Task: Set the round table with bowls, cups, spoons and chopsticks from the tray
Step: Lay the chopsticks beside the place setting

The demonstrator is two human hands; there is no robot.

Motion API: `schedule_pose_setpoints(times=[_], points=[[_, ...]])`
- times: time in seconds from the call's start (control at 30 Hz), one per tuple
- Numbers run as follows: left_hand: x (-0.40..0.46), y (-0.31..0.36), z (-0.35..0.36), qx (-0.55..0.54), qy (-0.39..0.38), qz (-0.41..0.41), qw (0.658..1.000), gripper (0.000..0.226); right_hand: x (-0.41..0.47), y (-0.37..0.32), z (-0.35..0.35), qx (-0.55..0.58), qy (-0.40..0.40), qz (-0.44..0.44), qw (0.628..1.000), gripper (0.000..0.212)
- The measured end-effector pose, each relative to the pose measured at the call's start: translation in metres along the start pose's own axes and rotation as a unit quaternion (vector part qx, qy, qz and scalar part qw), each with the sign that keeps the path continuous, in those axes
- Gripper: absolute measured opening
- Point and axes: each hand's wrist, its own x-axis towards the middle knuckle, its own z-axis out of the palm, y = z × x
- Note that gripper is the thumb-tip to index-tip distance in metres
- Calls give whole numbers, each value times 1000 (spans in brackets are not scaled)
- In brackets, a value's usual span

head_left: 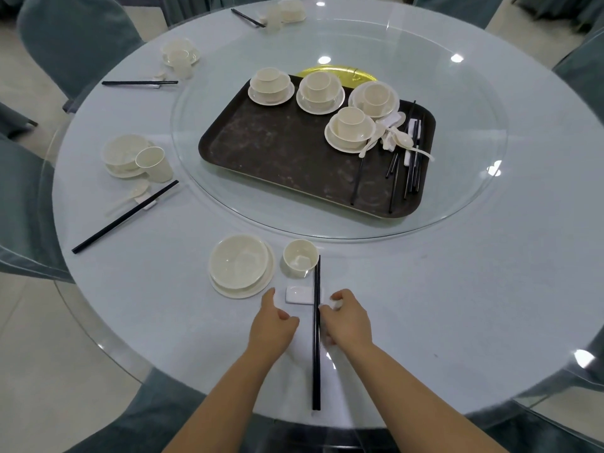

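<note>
- Flanking a pair of black chopsticks: left hand on one side, fingers loosely curled and holding nothing; right hand on the other, fingers curled round something small and white, too hidden to name.
- Chopsticks: lying straight toward the person, far ends across a white chopstick rest and beside a cream cup.
- Cup: upright, a small white piece inside it.
- Bowl on saucer: left of the cup, near the worktop edge.
- Worktop: round, pale blue cloth under glass, with a glass turntable at centre.
- Tray: dark, on the turntable, carrying four stacked cup-bowl-saucer sets, loose white spoons and more chopsticks at its right end.
- Finished place settings: three along the left and far rim.
- Chairs: grey-green covers, around the worktop.
</note>
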Motion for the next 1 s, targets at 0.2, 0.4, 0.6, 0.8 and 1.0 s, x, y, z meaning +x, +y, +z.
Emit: schedule_pose_setpoints(times=[0.2,0.4,0.6,0.8,1.0], points=[[0,8,13,1,-39,16,999,80,5,0,1,-33,9,-41,999,45],[-1,11,23,19,-48,24,998,84,10,5,-1,-51,15,-60,997,44],[-1,13,27,18,-38,16,999,84,9,6,-1,-67,7,-84,994,53],[-2,15,27,9,-29,19,999,81,8,6,0,-87,-10,-103,991,52],[-4,16,26,-1,-27,9,1000,81,9,6,2,-92,-10,-109,990,52]])
